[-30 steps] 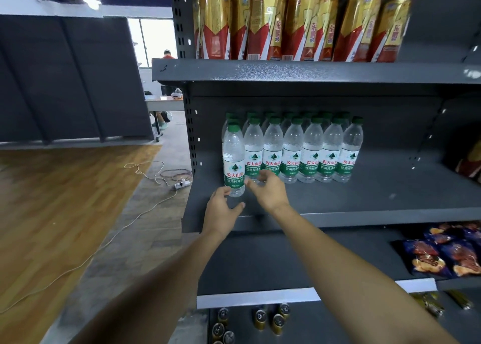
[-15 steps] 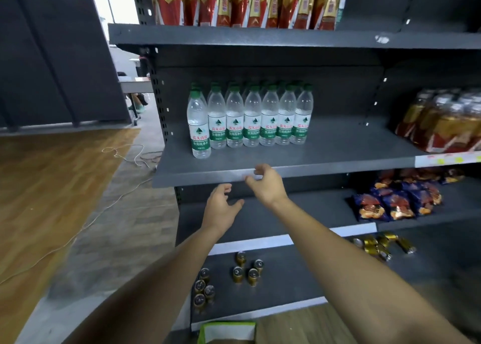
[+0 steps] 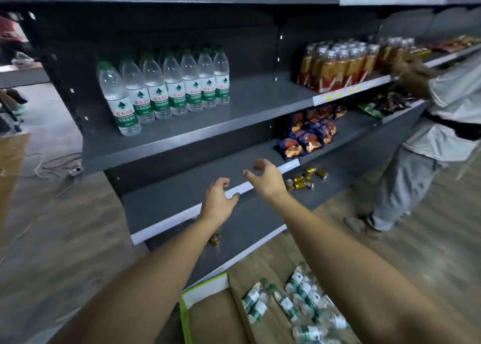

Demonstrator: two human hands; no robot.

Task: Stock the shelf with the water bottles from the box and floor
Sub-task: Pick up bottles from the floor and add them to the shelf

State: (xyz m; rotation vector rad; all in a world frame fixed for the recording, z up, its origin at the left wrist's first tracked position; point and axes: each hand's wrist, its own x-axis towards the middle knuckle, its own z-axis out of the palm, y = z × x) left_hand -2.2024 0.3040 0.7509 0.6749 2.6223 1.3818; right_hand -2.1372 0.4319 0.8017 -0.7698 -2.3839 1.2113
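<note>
In front of you, the shelf fills the view, and a person stands at its right end. At the shelf's foot sits the box. On the shelf's left part, bottles stand upright in a row; loose bottles lie heaped at its foot. Your left hand and right hand hover before the shelf, fingers loosely curled, holding nothing.

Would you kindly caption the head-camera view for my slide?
Empty left hand and right hand hover below shelved water bottles; loose bottles lie on the floor.
</note>
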